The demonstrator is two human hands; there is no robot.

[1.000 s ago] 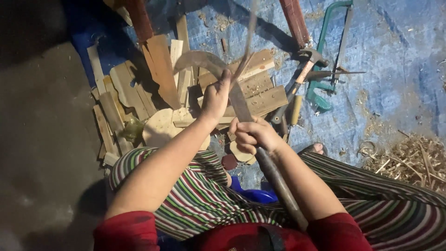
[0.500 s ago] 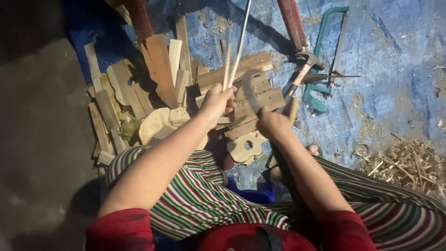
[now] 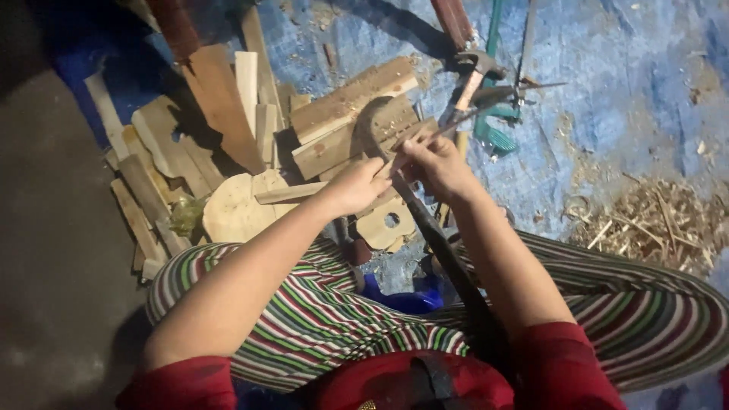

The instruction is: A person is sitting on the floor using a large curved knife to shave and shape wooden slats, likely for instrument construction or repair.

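My left hand [image 3: 357, 186] and my right hand [image 3: 439, 163] are closed close together above my lap. Between them lies a thin pale wooden strip [image 3: 448, 125] that slants up to the right from my fingers. My left hand pinches its near end. A long dark tool [image 3: 444, 250] runs from between my hands back under my right forearm toward my body, and my right hand is closed over its top end, where the strip crosses it. I cannot make out the tool's tip. My knees in striped trousers [image 3: 304, 304] spread below.
Cut wooden boards and offcuts [image 3: 228, 114] lie piled ahead and to the left on a blue tarp [image 3: 623, 91]. A round wooden piece with a hole [image 3: 387, 222] rests under my hands. A hammer [image 3: 474, 76] and a green saw [image 3: 493, 121] lie ahead; shavings [image 3: 653, 220] are heaped at right.
The thin strip stood nearly upright before; it now slants low to the right. My hands have come closer together, and my right hand moved up along the dark tool.
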